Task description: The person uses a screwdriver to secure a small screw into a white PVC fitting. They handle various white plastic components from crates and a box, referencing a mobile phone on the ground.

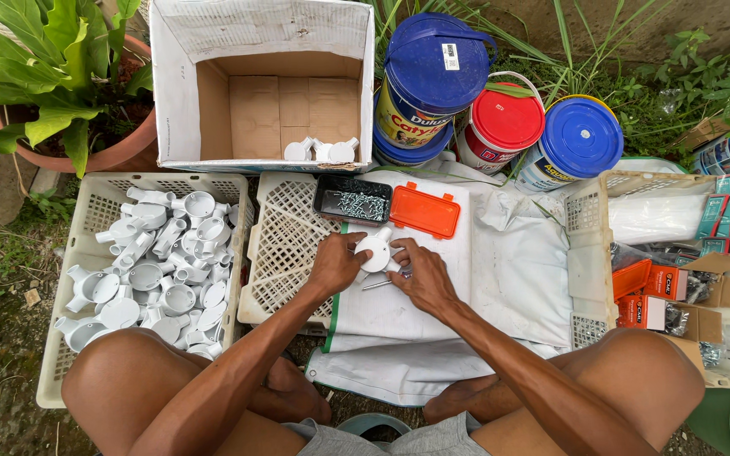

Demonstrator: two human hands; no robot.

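Head view: we sit cross-legged over an upturned white crate (285,245) draped with a white sack (433,287). Our left hand (337,263) curls around a white round conduit box (374,252), pinching its rim; our right hand (422,274) steadies the other side, fingers bent, with a screwdriver (379,284) lying under it. Open black screw tray (352,201) and its orange lid (424,211) sit just beyond. To do this well, we judge: keep the box flat on the sack, hold it firm, seat the screw straight. More boxes fill the crate at left (78,253).
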